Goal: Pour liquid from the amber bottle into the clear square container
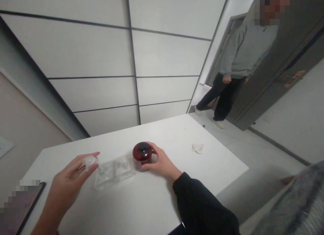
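My left hand point(73, 172) holds a small clear plastic piece point(90, 161) between thumb and fingers, above the left part of the white table. My right hand point(159, 160) is wrapped round the right side of a dark red round jar point(142, 155) with a black knob on top; the jar stands upright on the table. Between my hands lies a clear plastic tray point(115, 173) with two compartments, its right end close beside the jar. Clear items inside it are hard to make out.
A crumpled white scrap point(197, 148) lies on the white table point(202, 174) to the right. A dark-edged screen point(21, 208) is at the lower left. One person point(243, 56) stands beyond the table; grey fabric point(293, 204) shows at the lower right.
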A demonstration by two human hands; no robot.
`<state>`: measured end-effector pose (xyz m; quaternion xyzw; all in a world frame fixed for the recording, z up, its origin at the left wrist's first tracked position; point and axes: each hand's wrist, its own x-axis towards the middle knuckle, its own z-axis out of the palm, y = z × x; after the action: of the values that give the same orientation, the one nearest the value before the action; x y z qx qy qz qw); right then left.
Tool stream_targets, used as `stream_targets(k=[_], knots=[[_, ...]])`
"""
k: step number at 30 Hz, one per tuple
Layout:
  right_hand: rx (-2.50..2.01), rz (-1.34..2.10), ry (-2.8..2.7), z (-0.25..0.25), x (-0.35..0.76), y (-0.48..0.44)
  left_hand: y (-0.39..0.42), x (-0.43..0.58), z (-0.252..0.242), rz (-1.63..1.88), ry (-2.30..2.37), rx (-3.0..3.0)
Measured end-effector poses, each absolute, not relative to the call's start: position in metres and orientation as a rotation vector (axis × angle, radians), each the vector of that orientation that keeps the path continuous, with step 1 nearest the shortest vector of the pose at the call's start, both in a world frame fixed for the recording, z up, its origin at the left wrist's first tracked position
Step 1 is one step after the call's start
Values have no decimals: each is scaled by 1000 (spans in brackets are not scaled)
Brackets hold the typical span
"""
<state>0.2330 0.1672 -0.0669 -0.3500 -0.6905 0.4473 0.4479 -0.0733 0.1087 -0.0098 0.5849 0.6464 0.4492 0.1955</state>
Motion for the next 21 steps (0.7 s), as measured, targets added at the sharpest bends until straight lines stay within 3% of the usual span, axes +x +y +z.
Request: stream_targets(k=[5, 21], knots=[[-838, 1152, -1663, -74, 234, 164, 104, -66, 12, 1294, 1753, 1538], [-828, 1108, -1695, -81, 235, 166, 98, -64, 13, 1259, 1736, 1548]])
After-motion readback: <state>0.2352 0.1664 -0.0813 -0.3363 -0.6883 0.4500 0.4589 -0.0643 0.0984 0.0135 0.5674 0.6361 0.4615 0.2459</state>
